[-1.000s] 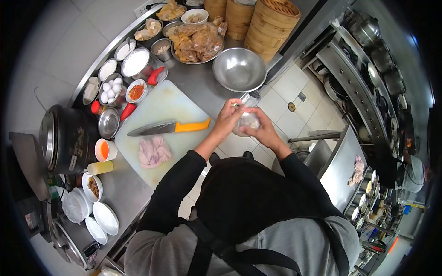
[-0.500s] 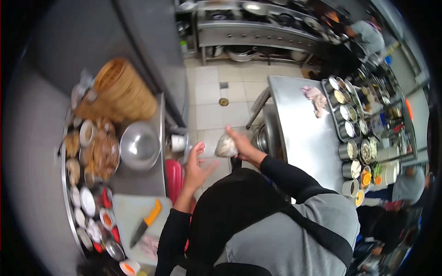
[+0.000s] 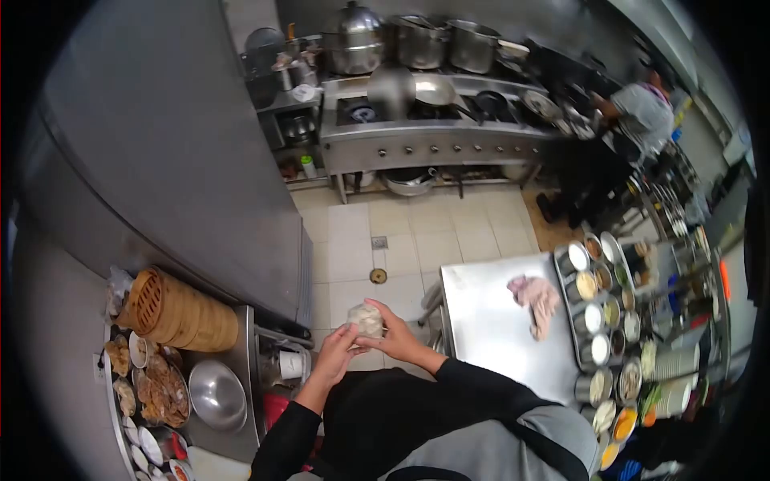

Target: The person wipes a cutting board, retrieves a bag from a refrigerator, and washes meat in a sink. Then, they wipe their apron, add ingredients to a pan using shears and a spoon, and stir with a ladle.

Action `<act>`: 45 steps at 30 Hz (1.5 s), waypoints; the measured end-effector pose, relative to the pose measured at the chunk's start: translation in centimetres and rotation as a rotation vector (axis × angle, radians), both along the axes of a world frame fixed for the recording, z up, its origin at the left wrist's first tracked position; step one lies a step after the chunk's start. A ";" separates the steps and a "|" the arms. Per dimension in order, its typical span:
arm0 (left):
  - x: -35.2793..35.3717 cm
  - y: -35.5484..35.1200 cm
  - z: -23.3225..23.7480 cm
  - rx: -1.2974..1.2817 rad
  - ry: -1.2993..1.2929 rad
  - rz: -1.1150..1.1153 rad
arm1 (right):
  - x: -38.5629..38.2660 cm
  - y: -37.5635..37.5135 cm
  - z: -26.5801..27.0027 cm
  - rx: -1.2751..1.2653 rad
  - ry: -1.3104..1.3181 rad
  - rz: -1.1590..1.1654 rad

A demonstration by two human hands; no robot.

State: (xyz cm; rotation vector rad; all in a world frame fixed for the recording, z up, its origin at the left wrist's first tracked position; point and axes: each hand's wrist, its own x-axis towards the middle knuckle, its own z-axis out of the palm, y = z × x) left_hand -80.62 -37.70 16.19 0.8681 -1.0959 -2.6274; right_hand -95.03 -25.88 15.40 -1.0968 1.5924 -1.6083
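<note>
Head view shows our two hands together in front of our dark apron (image 3: pixel 377 413), out over the pale tile floor (image 3: pixel 345 232). They share one small, pale, lumpy bundle (image 3: pixel 366 318). It sits between the hands, and it is too blurry for us to tell what is in it. Our right hand (image 3: pixel 395 337) curls around one side of it and grips it. Our left hand (image 3: pixel 334 353) pinches it low on the other side with its fingertips.

To our left is a metal counter (image 3: pixel 210 439). A shiny round bowl (image 3: pixel 217 394) sits on it, near a stack of bamboo steamers (image 3: pixel 196 313) and a pile of brown food (image 3: pixel 163 393). A bit of the white board (image 3: pixel 220 466) peeks in at the bottom.

To our right is a shiny metal table (image 3: pixel 477 321). A crumpled pink cloth (image 3: pixel 536 303) lies on it, beside rows of round tubs (image 3: pixel 593 319) with food in them. Far ahead, a long stove (image 3: pixel 433 148) holds pots (image 3: pixel 421 42) and pans (image 3: pixel 434 90). Another person (image 3: pixel 646 112) in a gray shirt stands at its right end.
</note>
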 end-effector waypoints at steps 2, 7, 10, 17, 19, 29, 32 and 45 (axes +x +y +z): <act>-1.9 -3.0 -0.8 -0.515 -0.121 -0.024 | -3.2 -1.7 -1.9 0.024 -0.097 0.028; -7.9 -13.5 -1.1 -0.869 -0.089 0.219 | -11.5 -6.1 -7.3 0.130 -0.352 -0.138; -12.8 -21.0 3.2 -0.838 0.053 0.433 | -17.0 -8.3 -7.8 0.198 -0.590 -0.361; -26.8 -36.2 14.4 -1.061 0.375 0.732 | -31.6 -11.2 -8.4 0.388 -0.678 -0.629; -29.9 -39.8 16.8 -1.349 0.316 0.825 | -35.4 -12.8 -8.4 0.399 -0.645 -0.608; -40.0 -49.8 22.8 -1.811 -0.280 1.263 | -54.4 -32.2 -10.5 0.234 -0.913 -0.191; -42.4 -51.6 23.8 -1.727 -0.508 1.466 | -60.3 -41.0 -11.0 0.312 -0.808 0.098; -48.0 -43.4 23.5 -1.505 -0.793 1.971 | -64.8 -63.0 -15.2 0.697 -0.163 0.953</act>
